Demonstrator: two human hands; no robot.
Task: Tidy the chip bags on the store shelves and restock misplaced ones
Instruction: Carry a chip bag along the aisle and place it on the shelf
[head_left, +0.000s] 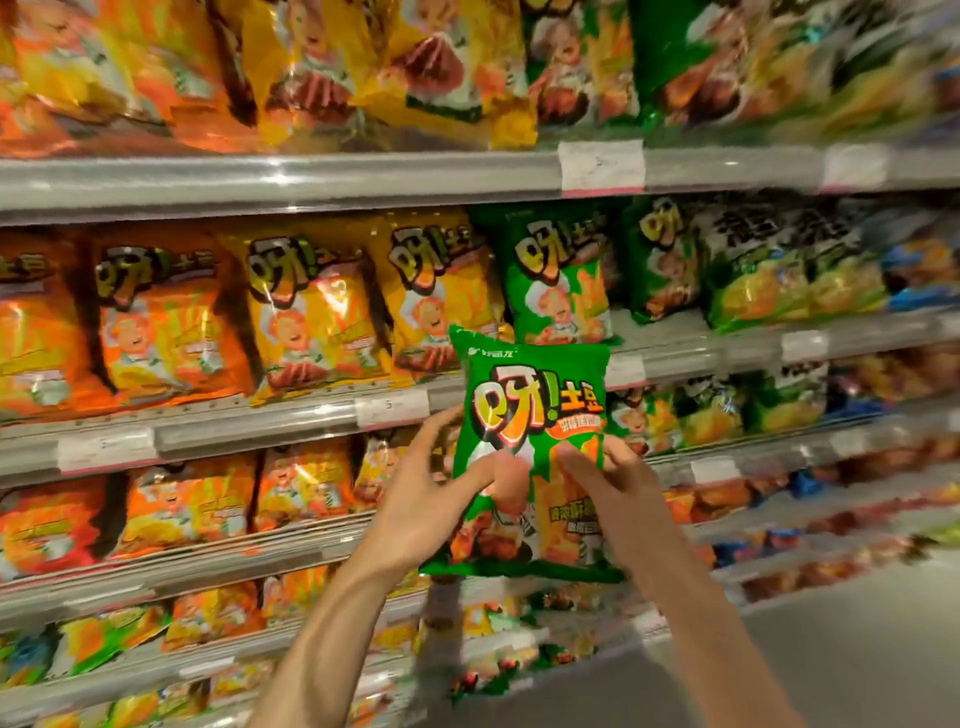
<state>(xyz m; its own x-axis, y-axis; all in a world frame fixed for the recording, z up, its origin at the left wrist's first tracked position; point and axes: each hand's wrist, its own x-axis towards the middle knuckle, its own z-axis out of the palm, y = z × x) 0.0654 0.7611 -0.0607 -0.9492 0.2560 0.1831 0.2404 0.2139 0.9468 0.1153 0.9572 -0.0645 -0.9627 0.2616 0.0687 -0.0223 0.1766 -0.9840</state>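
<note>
shop, stocked shelves (280, 179), price tags (602, 166)

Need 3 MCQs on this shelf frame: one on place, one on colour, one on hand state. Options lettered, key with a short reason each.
1. Where is the held chip bag?
A. lying on the floor
B. in front of the shelves, below the green bags on the shelf
C. on the top shelf

2. What is the held bag's main colour?
A. green
B. blue
C. white

3. How is the bag held?
A. left hand only
B. right hand only
C. both hands grip it

Key:
1 B: it is raised before the shelf edge, under the matching green bags.
2 A: green background with orange and yellow print.
3 C: the left hand and right hand each pinch its lower half, thumbs on the front.
</note>
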